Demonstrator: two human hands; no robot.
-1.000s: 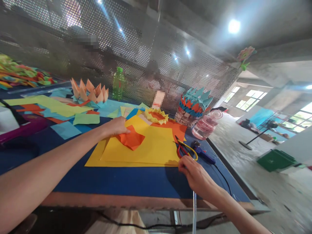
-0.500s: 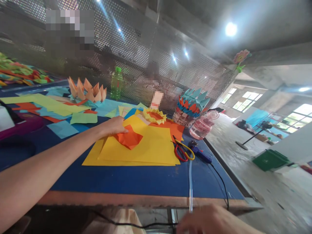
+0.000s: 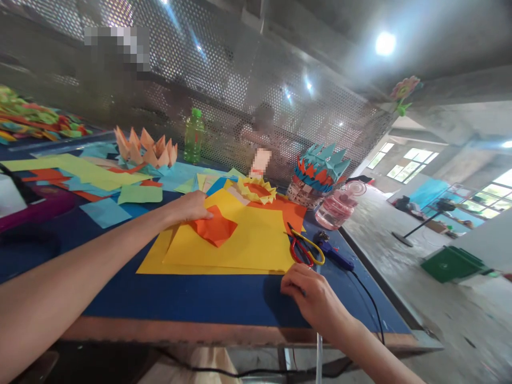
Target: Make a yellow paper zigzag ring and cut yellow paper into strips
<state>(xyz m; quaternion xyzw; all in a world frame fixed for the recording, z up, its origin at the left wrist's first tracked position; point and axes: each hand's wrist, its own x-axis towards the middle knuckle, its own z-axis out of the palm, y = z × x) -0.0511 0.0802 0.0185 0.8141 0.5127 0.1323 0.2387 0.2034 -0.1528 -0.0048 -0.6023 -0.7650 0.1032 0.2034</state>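
My left hand [image 3: 191, 207] reaches across the table, its fingers pressed together on the edge of a folded orange paper [image 3: 214, 229]. That paper lies on a stack of yellow sheets [image 3: 244, 245]. My right hand [image 3: 310, 296] rests on the blue tabletop [image 3: 192, 293] by the sheets' near right corner, with its fingers curled in a pinch. What they hold is hidden. A clear rod [image 3: 319, 354] runs out from under this hand past the table edge. Red and yellow scissors [image 3: 304, 249] lie just beyond the right hand.
A blue glue gun [image 3: 334, 253] with a black cord lies right of the scissors. Farther back stand a pink water bottle [image 3: 338, 207], paper crowns [image 3: 320, 168], a yellow paper flower [image 3: 256, 189], a green bottle [image 3: 194, 136] and scattered coloured sheets [image 3: 92, 176]. A perforated metal screen [image 3: 240, 96] backs the table.
My right hand dropped below the table edge half a second ago and has come back up beside the yellow sheets' corner. My left hand has stayed on the orange paper.
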